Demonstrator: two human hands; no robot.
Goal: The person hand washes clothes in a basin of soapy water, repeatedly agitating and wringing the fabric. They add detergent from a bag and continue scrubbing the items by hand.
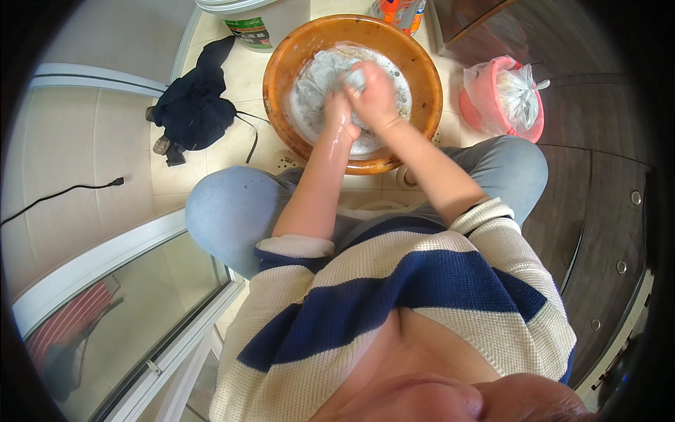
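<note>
Closest to us, low in the frame, a striped sweater, then two denim knees spread wide, and two bare forearms converging at upper centre! The left hand is tucked against the right, its fingers mostly hidden, so I can't tell whether it's gripping. The right hand, though, is clenched around a wad of pale cloth, a bit poking out by its fingers. And where's the rest of that cloth? In the basin, soaking wet, its bulk fanning to the upper left of the joined hands, with the left hand nearer to that spread. Long axis? Too bunched to call!

The count, then: two hands, one round basin, one visible mass of cloth, though how many pieces I can't tell, and white suds all about it. Further out, one dark clothing heap at upper left, one pale bucket at top, one orange-red package beyond the basin, and one pink bin at upper right with one knotted bag. Three round knobs line the dark drawers at right!
</note>
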